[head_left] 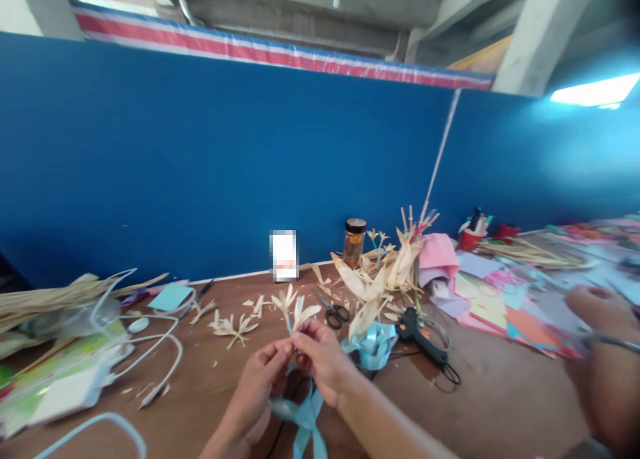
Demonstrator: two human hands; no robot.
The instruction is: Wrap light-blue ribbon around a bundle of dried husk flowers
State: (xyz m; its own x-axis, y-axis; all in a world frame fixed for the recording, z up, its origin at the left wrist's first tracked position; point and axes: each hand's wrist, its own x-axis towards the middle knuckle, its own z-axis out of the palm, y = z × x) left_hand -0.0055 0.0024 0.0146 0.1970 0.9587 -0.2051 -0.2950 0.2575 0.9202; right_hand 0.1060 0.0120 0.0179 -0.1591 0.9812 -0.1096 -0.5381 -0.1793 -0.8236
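Both my hands meet at the middle of the table, fingertips pinched together. My left hand [260,385] and my right hand [323,355] grip a small flower [301,310] of dried husk by its stem, its pale petals standing up above my fingers. Light blue ribbon [307,415] hangs below the hands and seems to run up to the stem. A husk flower [233,327] lies to the left on the table. Black scissors [337,314] rest just beyond my right hand, near a bundle of blue ribbon [375,345].
A black glue gun [423,339] lies to the right with its cord. Behind it are dried husks [370,279], a jar [355,242] and coloured papers [500,305]. White cables [170,339] and a white box [75,385] are at left. Another person's arm [607,359] is at far right.
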